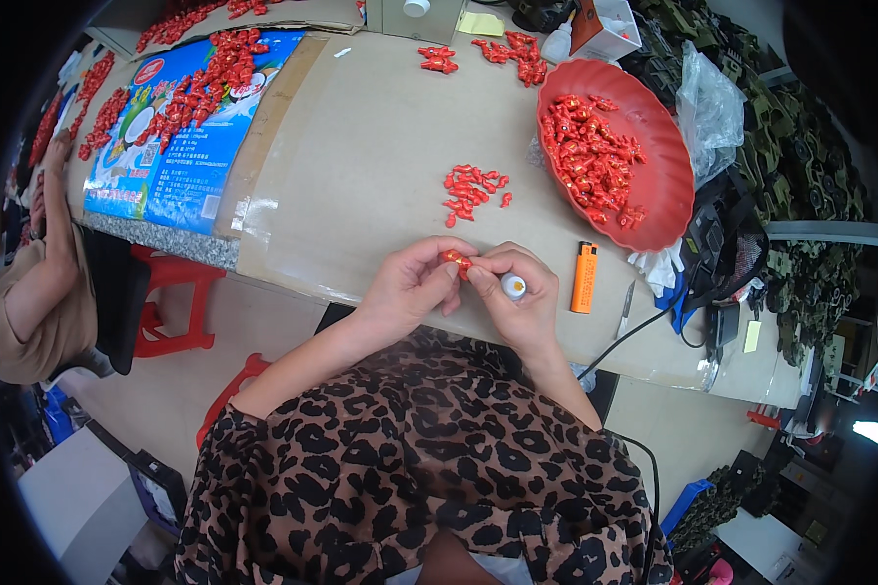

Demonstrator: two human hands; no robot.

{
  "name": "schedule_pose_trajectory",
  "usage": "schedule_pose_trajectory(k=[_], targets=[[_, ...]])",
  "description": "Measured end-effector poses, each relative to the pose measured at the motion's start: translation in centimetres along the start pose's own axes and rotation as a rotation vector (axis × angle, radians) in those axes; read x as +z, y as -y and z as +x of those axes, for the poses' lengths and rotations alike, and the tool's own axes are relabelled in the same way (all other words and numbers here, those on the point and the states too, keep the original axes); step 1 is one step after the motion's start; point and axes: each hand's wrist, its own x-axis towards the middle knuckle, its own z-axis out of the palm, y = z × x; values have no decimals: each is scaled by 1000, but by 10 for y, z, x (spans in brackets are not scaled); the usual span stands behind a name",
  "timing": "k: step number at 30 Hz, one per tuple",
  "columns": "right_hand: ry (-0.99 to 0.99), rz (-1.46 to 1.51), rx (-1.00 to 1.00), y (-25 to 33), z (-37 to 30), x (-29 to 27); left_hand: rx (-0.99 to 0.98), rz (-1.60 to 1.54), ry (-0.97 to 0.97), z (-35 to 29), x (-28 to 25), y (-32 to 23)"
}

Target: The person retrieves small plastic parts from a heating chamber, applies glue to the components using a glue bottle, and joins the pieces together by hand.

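Observation:
Close to the table's near edge, my left hand [410,281] pinches a small red figurine [457,260] with gold marks between thumb and fingers. My right hand [525,310] is closed around a white pen-like tool [513,286], whose rounded end points up toward me. The tool's tip is hidden by my fingers, and my right fingertips meet the figurine. Just beyond my hands lies a loose group of small red figurines [466,191]. A red scalloped bowl [671,200] to the right holds many more.
An orange lighter [583,278] and a slim knife-like tool [626,307] lie right of my hand. More red figurines [437,60] rest at the back, others on a blue printed cardboard sheet [180,185]. Another person's arm [57,229] reaches in at far left. A red stool [180,302] stands below.

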Motion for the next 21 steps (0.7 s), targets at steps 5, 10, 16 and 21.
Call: schedule_pose_trajectory(k=[5, 10, 16, 21], targets=[[1, -2, 3, 0, 0, 0, 0, 7, 4, 0, -1, 0], [0, -10, -14, -1, -1, 0, -1, -10, 3, -1, -1, 1], [6, -40, -59, -1, -1, 0, -5, -94, 0, -2, -2, 1], [20, -42, -73, -1, -2, 0, -10, -81, 0, -2, -1, 0]])
